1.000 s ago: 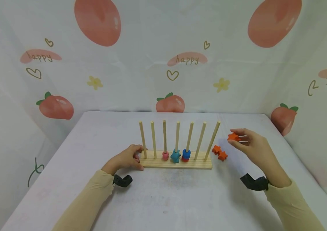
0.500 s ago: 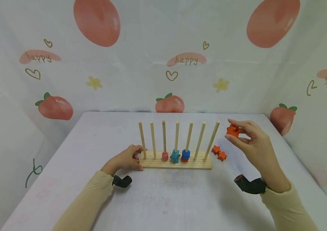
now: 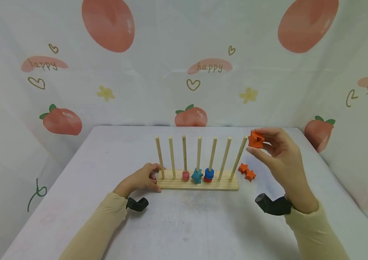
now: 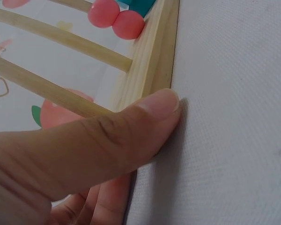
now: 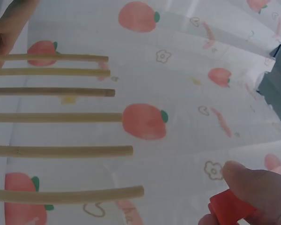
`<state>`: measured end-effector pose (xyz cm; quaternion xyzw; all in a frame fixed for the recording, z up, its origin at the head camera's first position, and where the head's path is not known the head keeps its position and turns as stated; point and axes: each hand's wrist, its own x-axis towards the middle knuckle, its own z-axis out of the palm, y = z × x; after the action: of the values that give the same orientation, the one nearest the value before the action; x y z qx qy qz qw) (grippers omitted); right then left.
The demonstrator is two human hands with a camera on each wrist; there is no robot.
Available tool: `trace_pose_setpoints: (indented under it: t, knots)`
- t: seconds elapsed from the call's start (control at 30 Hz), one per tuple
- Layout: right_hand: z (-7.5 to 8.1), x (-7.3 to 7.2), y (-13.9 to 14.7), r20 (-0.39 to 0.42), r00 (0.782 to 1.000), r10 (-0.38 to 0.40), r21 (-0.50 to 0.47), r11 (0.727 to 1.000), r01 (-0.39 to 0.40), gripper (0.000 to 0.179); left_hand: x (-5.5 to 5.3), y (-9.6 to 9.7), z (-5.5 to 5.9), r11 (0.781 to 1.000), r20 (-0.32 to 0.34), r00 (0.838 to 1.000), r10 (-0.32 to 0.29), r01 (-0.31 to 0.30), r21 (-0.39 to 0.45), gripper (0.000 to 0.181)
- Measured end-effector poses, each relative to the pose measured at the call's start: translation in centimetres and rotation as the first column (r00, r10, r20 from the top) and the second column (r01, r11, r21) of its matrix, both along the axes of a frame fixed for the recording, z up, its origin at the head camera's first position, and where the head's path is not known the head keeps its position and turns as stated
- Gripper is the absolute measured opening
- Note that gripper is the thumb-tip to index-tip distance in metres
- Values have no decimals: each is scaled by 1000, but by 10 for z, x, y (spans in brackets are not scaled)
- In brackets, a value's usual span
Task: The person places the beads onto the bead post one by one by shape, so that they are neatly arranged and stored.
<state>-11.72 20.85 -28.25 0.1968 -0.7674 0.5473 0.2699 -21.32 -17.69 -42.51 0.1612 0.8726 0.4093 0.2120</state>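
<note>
My left hand [image 3: 142, 178] grips the left end of a wooden peg board [image 3: 200, 186], its thumb [image 4: 154, 110] along the front edge. Several upright pegs rise from the board. Pink beads [image 4: 114, 21] sit low on the third peg from the left, teal star beads [image 3: 197, 176] on the fourth, and a blue bead [image 3: 209, 173] over a red one on the fifth. Raised at the right, my right hand [image 3: 279, 153] pinches an orange star bead [image 3: 255, 139] between thumb and fingers, close beside the top of the rightmost peg [image 3: 239, 155]. The bead's hole shows.
Two orange star beads [image 3: 247, 172] lie on the white-covered table [image 3: 184, 224] just right of the board. A printed cloth [image 3: 157, 72] with peaches and hearts hangs behind. Peg tops stand high around the right hand's left side.
My right hand has risen and moved left with the orange star bead, from above the loose beads to the rightmost peg's top. The left hand keeps its hold on the board.
</note>
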Motion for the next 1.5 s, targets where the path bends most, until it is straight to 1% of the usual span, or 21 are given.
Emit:
trace_pose_setpoints:
  t: [0.13, 0.23, 0.37, 0.47, 0.57, 0.63, 0.7, 0.77, 0.9, 1.0, 1.07, 1.17, 1.23, 1.27, 1.33, 1.4, 1.5]
  knots:
    - [4, -1, -3, -6, 1000, -23, 20, 1000, 23, 49, 0, 0, 0, 1000, 3, 1000, 0, 0, 6, 73]
    - [6, -3, -4, -12, 999, -45, 52, 998, 45, 49, 0, 0, 0, 1000, 0, 1000, -3, 3, 7, 72]
    - [7, -8, -6, -9, 1000, -15, 29, 999, 15, 47, 0, 0, 1, 1000, -5, 1000, -4, 4, 8, 72]
    - [7, -12, -7, -14, 1000, -8, 34, 999, 8, 45, 0, 0, 1, 1000, -6, 1000, -3, 3, 7, 72]
    - [7, -17, -8, -21, 999, -36, 60, 998, 37, 42, -1, 0, 0, 1000, -3, 1000, -1, 1, 5, 72]
    - [8, -20, -9, -36, 999, -38, 68, 997, 41, 41, -1, 0, -1, 1000, -4, 1000, -2, 2, 7, 72]
    - [8, -24, -9, -55, 998, -21, 62, 998, 24, 41, -1, 0, -1, 1000, -3, 1000, 1, -1, 8, 72]
    - [8, -29, -10, -73, 997, 16, 45, 999, -13, 40, -1, 0, -1, 1000, -3, 1000, -1, 1, 11, 72]
    - [5, -38, -10, -74, 993, 92, -50, 994, -95, 35, -1, 0, -1, 1000, 2, 1000, 2, -2, 11, 72]
    - [1, -45, -10, -75, 988, 139, -126, 981, -147, 31, -1, 0, -1, 1000, 7, 1000, 4, -4, 8, 72]
    - [-3, -50, -10, -91, 979, 184, -164, 967, -197, 30, -1, -1, 0, 1000, 7, 1000, 4, -4, 9, 72]
    - [-9, -57, -10, -114, 962, 248, -189, 945, -266, 30, -1, 0, 0, 1000, 2, 1000, 0, 0, 10, 73]
    - [-12, -60, -11, -121, 953, 279, -186, 936, -298, 31, -1, 0, 0, 1000, -4, 1000, -5, 5, 10, 73]
    - [-14, -62, -12, -117, 951, 285, -179, 936, -303, 31, -1, 0, 0, 1000, -5, 1000, -5, 5, 9, 73]
    - [-18, -65, -12, -93, 956, 277, -153, 945, -289, 33, -1, 0, 0, 1000, -5, 1000, -4, 4, 9, 73]
    - [-22, -66, -13, -64, 967, 248, -114, 961, -254, 34, 0, 0, 0, 1000, -7, 1000, -5, 5, 10, 73]
    - [-28, -68, -14, -33, 976, 216, -73, 973, -218, 35, -1, 0, 0, 1000, -3, 1000, -2, 2, 11, 73]
